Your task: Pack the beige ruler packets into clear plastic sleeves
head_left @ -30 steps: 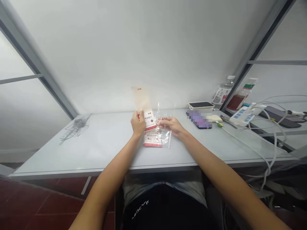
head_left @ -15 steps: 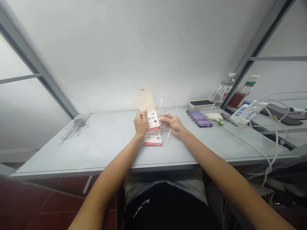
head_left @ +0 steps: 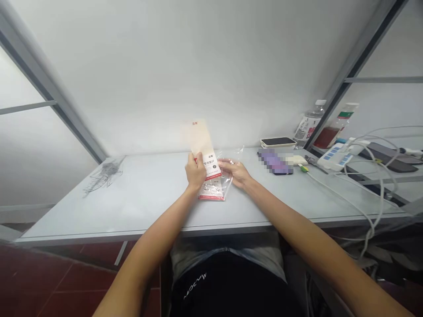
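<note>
Left hand (head_left: 196, 171) has a card (head_left: 201, 136) gripped in its fingers, right hand (head_left: 238, 172) is pinching a clear bag (head_left: 228, 181). Green-label bottle (head_left: 343, 116) has some reddish liquid (head_left: 325, 138) in it, btw.

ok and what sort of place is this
Possibly a dorm or shared room, though I can't be sure: a pale desk against a white wall, grey frame posts at both ends, and a power strip among loose cables on the right.
</note>
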A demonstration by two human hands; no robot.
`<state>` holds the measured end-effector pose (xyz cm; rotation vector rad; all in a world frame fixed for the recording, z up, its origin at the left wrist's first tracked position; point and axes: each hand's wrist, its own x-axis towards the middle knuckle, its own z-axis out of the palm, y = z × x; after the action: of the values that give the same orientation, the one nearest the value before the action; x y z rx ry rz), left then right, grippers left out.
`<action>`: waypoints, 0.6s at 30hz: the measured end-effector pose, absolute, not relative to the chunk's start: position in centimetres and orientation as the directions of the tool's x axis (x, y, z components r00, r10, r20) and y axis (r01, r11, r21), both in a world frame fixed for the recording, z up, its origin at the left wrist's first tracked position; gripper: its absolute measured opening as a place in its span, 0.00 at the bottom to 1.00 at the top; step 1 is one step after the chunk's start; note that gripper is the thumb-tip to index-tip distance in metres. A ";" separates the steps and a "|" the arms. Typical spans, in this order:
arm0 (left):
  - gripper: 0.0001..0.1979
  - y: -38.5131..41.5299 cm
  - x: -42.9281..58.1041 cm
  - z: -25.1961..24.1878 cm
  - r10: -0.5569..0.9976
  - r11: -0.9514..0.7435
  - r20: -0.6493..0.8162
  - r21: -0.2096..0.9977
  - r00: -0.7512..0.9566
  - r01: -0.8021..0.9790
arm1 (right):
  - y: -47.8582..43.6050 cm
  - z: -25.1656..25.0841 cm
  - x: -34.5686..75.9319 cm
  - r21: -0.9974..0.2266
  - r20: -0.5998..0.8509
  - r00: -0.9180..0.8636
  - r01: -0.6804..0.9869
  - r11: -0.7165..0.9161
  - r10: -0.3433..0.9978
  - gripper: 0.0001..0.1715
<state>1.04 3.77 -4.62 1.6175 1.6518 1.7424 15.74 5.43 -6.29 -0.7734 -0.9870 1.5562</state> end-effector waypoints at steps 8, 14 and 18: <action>0.14 3.9 1.5 -4.9 0.904 -0.280 0.410 0.784 -0.124 0.553 | 6.4 -5.8 16.8 -0.838 0.027 0.011 -0.545 0.029 1.000 0.13; 0.15 3.6 1.7 -4.5 0.839 -0.312 0.475 0.820 -0.266 0.480 | 5.9 -5.8 16.5 -0.879 -0.012 -0.126 -0.471 -0.070 0.992 0.13; 0.14 3.9 1.4 -4.4 0.835 -0.321 0.459 0.855 -0.303 0.408 | 5.5 -5.9 16.1 -0.892 -0.016 -0.157 -0.444 -0.085 0.987 0.16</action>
<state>1.43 3.90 -4.43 1.5849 1.5620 1.6589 16.05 5.46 -5.86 -0.8160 -0.9322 1.5406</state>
